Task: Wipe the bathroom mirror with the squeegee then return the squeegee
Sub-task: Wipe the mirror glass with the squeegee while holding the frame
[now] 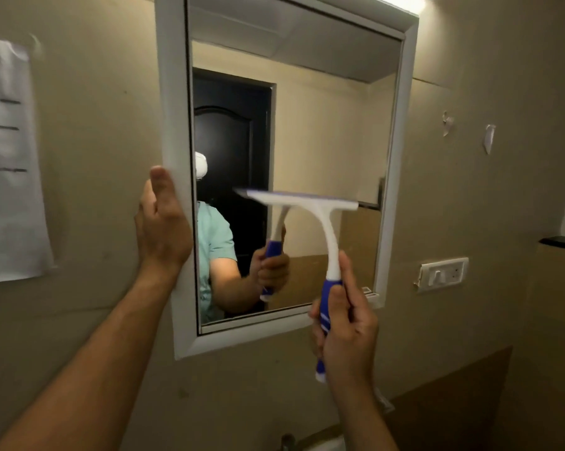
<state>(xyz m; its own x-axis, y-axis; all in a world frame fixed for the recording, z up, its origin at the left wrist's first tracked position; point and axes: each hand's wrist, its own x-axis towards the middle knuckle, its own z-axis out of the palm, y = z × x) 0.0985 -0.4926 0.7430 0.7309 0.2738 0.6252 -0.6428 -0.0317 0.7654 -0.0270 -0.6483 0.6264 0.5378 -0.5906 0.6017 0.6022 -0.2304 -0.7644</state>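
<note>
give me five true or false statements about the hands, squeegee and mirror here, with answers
1. The right hand holds the squeegee by its blue handle. True.
2. The left hand holds a cloth. False: it rests on the mirror frame's left edge, holding nothing.
3. The squeegee blade is near the mirror's top edge. False: it is level with the lower half.
4. A sheet of paper hangs on the wall left of the mirror. True.
5. The mirror frame is black. False: it is white.

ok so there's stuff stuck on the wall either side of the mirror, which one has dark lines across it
The large paper sheet left of the mirror, beside the left hand, carries three dark horizontal lines. The two small white scraps on the right are blank.
</note>
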